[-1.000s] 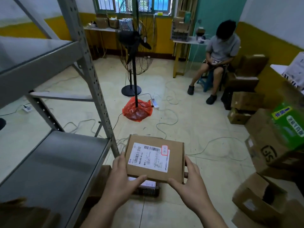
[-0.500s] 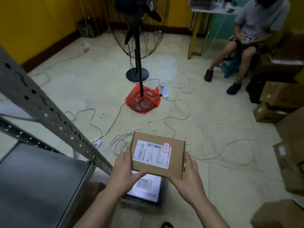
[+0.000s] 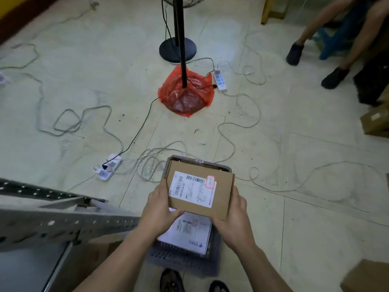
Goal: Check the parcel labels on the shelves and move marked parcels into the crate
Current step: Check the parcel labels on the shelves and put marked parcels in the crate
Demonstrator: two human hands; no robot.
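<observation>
Your view has swung down from the room to the floor (image 3: 294, 144) at your feet, and the shelf (image 3: 63, 224) that filled the left side a second ago now shows only as a grey beam at the lower left. That swing has brought the crate (image 3: 185, 260) into full view: it sits on the floor just beyond your shoes, directly under what you carry.

The box (image 3: 200, 190) has travelled with you from shelf height to right above the crate, so the carry looks nearly done; what is left, by my reading, is to lower it in.

You hold the box flat, label (image 3: 192, 191) up. Its long axis runs left to right across your view, tilted slightly clockwise, and the red-marked corner (image 3: 211, 182) of the label points to the far right. The red mark suggests this is a marked parcel.

A white parcel (image 3: 187, 232) already lies in the crate, partly hidden beneath the box.

Your left hand (image 3: 162, 209) grips the near left corner, thumb on the near edge; your right hand (image 3: 233, 220) clasps the right side.
</observation>
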